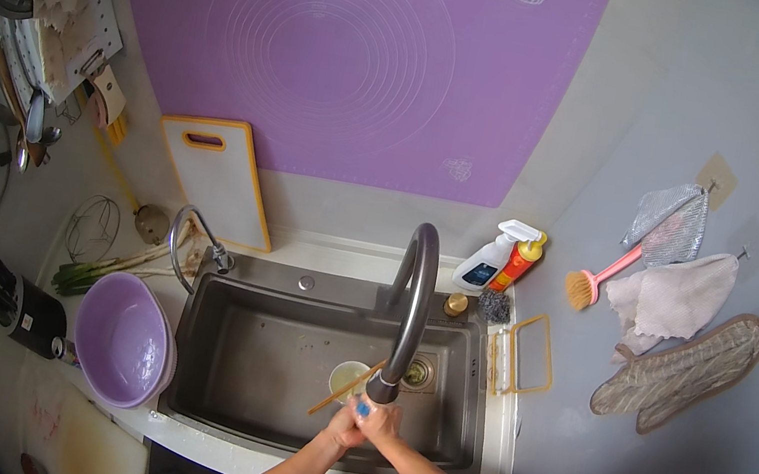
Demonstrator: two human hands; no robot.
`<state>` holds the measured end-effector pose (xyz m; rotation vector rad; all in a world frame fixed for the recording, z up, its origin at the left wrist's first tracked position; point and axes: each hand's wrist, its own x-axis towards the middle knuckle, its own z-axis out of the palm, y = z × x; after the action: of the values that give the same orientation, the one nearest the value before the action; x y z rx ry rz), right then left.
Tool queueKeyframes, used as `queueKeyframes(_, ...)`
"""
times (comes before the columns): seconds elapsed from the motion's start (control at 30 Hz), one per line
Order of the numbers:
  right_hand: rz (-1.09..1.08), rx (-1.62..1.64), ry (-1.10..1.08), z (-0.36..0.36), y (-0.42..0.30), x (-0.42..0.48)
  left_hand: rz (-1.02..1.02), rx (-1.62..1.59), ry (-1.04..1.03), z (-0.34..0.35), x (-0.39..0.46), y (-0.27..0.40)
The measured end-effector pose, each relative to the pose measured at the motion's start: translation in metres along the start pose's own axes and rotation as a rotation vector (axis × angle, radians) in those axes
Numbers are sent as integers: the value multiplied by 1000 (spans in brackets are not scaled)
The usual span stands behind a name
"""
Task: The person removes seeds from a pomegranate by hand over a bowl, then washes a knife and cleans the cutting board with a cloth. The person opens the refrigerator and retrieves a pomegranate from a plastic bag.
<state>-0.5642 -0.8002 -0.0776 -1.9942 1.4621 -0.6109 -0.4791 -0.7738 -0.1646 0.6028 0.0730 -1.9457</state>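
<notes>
Under the dark spout of the curved kitchen faucet (417,297), my left hand (344,429) and my right hand (382,420) are pressed together over the sink (272,370). Their fingers overlap and look slightly blurred. A small blue patch (363,408) shows on or between the fingers; what it is cannot be made out. Just beyond my hands, a bowl (342,377) with pale liquid stands on the sink floor, partly hidden by them. Chopsticks (345,389) lie slanted across the bowl. The drain strainer (417,375) holds greenish scraps.
Left of the sink stand a purple basin (122,336), green onions (106,273) and a knife block (34,317). A slim second tap (176,243) rises at the rear left, before a cutting board (216,170). Behind the faucet are a spray bottle (490,256) and a steel-wool scourer (494,306).
</notes>
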Motion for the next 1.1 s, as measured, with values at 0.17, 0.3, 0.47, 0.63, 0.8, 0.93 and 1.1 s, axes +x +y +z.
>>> queueKeyframes(0.17, -160, 226, 344, 12, -20, 1, -25, -230, -125, 22, -9, 26)
queueKeyframes(0.3, -27, 212, -131, 12, 7, -8, -55, -129, -152, 9, -11, 25)
queueKeyframes(0.47, -58, 281, -30, -15, 63, 31, -219, -264, -46, 19, -12, 24)
queueKeyframes(0.63, -238, 72, 397, -94, 71, 118, -229, -184, 89, -11, 0, 36)
queueKeyframes(0.8, 19, -476, 207, -140, 90, 172, -323, -424, 129, -19, 14, 24)
queueKeyframes(0.93, 66, -507, -23, -139, 111, 195, -330, -256, 199, -46, 32, 12)
queueKeyframes(1.1, -15, -637, -135, -152, 132, 214, -259, -98, 179, -15, 35, 10)
